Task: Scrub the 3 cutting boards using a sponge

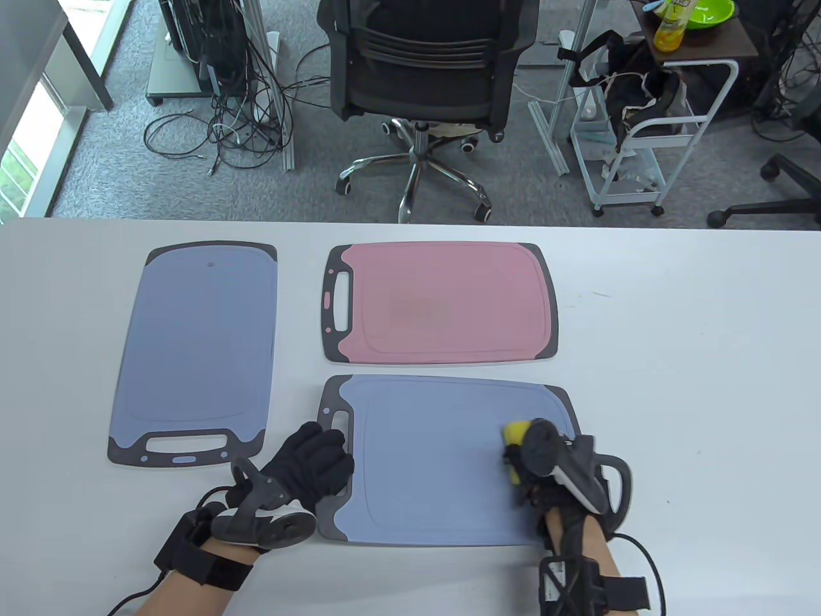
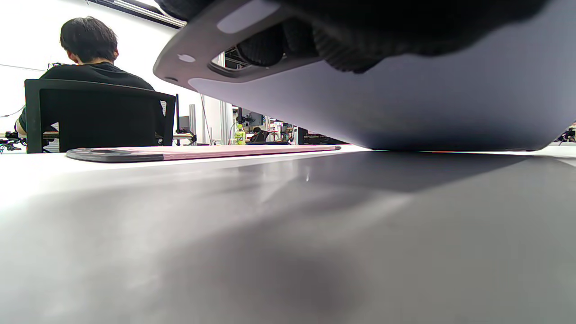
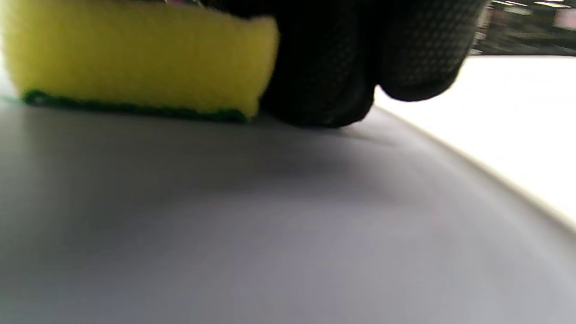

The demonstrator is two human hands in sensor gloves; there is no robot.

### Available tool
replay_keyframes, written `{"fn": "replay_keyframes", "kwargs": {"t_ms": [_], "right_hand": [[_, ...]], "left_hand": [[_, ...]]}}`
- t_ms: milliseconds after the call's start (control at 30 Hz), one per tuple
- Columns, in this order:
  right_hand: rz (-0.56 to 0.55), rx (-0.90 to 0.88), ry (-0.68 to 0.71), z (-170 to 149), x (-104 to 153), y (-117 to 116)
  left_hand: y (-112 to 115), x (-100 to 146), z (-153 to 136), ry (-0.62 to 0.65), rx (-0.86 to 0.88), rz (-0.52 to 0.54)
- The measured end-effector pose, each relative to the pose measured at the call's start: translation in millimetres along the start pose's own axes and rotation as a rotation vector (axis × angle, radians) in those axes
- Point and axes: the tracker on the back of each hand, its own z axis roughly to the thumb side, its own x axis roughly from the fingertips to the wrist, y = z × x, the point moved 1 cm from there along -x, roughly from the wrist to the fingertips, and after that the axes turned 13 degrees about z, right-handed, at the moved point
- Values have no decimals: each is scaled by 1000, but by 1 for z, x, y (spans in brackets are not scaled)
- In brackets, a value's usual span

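Observation:
Three cutting boards lie on the white table: a blue one at the left, a pink one at the back, also seen edge-on, and a near blue one. My left hand holds the near board's handle end. The left wrist view shows that end raised off the table, with fingers showing through the handle slot. My right hand grips a yellow sponge and presses its green scrub side flat on the right part of that board.
Beyond the far table edge stand a black office chair, a white cart and tangled cables. In the left wrist view a person sits in a chair with their back turned, and a bottle stands far off.

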Motion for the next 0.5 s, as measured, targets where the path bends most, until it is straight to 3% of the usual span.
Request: {"fn": "replay_keyframes", "kwargs": {"t_ms": [67,200,300,400,500], "right_hand": [[2,-22,-109,-29,-3,-1],[-16,25,-68,-11,-2,2],[-23,81,211,59,14,0],[-52,212,508,150,58,-13],[-90,255,702,200,95,-24]], "left_hand": [[0,0,0,0,0,2],[0,0,0,-3,1,6],[0,0,0,-2,1,7],[1,0,0,-1,-1,7],[0,0,0,2,-4,11]]}}
